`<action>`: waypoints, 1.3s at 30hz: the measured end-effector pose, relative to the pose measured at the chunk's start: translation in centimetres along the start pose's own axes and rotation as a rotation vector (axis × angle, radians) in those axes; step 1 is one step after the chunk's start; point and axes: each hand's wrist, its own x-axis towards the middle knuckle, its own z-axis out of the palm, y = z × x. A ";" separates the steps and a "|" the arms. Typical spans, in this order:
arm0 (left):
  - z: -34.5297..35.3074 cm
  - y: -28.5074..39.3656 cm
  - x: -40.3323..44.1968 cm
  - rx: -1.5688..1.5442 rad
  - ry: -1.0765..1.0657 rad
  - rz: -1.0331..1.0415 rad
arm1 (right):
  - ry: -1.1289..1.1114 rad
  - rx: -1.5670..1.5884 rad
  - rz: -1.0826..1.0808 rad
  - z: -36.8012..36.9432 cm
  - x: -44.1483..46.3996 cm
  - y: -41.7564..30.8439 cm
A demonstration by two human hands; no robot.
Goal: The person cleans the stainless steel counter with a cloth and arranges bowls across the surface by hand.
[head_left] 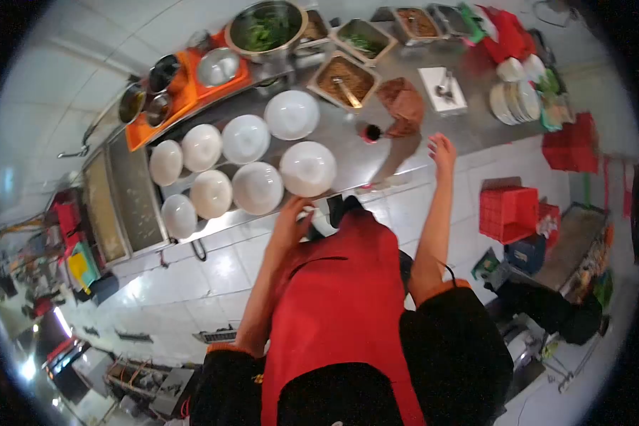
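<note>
My left hand [291, 219] is at the table's front edge, just below the nearest white bowl [307, 169]. Its fingers are loosely bent and apart, and I see nothing in them. My right hand [442, 150] is raised off the front edge further right, fingers apart and holding nothing. Several white bowls stand in two rows on the steel table, among them a back-row bowl [292, 115] and a front-row bowl [258, 188]. Between the hands and further back lie a brown cloth [402, 105] and a small dark-topped item [371, 133] I cannot identify.
Along the back are a pot of greens [266, 30], a pan of minced food [343, 77] with a spoon, and an orange tray [184, 96]. A white tray with spoons [443, 90] and stacked plates [515, 103] stand right. Red crates [508, 213] sit on the floor.
</note>
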 end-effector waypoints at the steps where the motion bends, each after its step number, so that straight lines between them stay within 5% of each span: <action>1: -0.4 0.4 -0.7 0.070 0.021 -0.058 | 0.036 -0.011 -0.015 0.1 1.6 -1.0; 5: -1.4 0.6 -3.4 0.149 0.118 -0.132 | 0.103 -0.047 -0.130 0.9 11.7 -4.0; 6: -1.3 0.0 -3.7 0.125 0.140 -0.166 | 0.132 -0.234 -0.375 0.5 16.2 -3.2; 8: -1.0 -0.1 -4.7 0.116 0.170 -0.278 | 0.231 -0.368 -0.397 0.0 24.6 -2.3; 9: -0.9 0.4 -5.1 0.139 0.189 -0.358 | 0.161 -0.536 -0.465 -0.5 27.2 -3.2; 12: -0.1 0.8 -6.2 0.116 0.297 -0.363 | -0.014 -1.842 -0.771 -2.4 36.5 -2.4; 14: -0.2 3.7 -4.1 0.052 0.242 -0.673 | 0.015 -1.546 -0.630 -1.2 39.1 -2.5; 16: 1.4 1.6 -3.8 0.211 0.228 -0.489 | 0.075 -1.120 -0.353 0.2 39.4 -2.7; 21: 4.0 0.6 -4.0 0.228 0.310 -0.497 | -0.063 -1.193 -0.489 1.0 41.9 -3.3; 23: 5.3 -0.1 -5.3 0.224 0.301 -0.531 | -0.017 -1.108 -0.334 1.6 41.5 -3.9; 26: 7.8 -2.2 -8.9 0.069 0.417 -0.694 | -0.073 -1.296 -0.360 1.1 45.5 -2.8; 30: 12.7 -9.0 -18.9 0.201 0.469 -0.951 | -0.086 -1.347 -0.421 3.3 40.0 -7.5; 35: 18.4 -12.0 -28.6 0.109 0.323 -1.302 | -0.141 -1.306 -0.515 1.7 43.2 -4.4; 36: 19.6 -12.3 -29.7 0.031 0.378 -1.319 | -0.173 -1.587 -0.359 2.8 41.8 -6.0; 39: 20.9 -11.7 -28.9 -0.166 0.468 -1.358 | -0.279 -1.789 -0.545 1.7 43.5 -5.5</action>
